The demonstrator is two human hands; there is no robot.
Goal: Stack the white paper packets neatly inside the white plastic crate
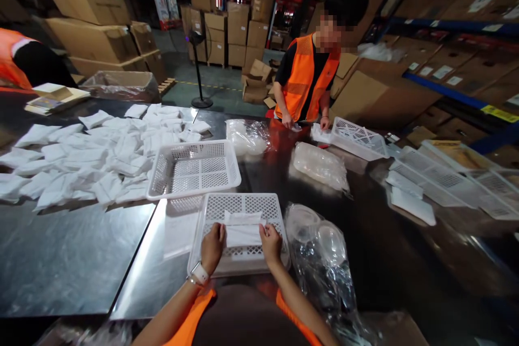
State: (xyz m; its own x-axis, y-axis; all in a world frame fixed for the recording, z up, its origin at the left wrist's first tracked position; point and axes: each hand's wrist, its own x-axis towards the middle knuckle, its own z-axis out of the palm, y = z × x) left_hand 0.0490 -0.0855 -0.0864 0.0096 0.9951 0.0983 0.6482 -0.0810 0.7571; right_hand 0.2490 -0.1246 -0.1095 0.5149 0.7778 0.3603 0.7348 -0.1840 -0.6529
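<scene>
My left hand (212, 247) and my right hand (271, 243) each grip one end of a folded white cloth (243, 230). The cloth lies flat over the bottom of a white perforated basket (239, 208) right in front of me on the steel table (73, 259). A watch sits on my left wrist. A second white basket (193, 168) stands empty just beyond the first one. A large heap of folded white cloths (81, 162) covers the table to the left.
A clear bag of plastic lids (324, 259) lies at my right. Across the table a person in an orange vest (306, 78) works at another basket (357, 138). More baskets (446, 178) and plastic bags (320, 165) lie right; cardboard boxes stand behind.
</scene>
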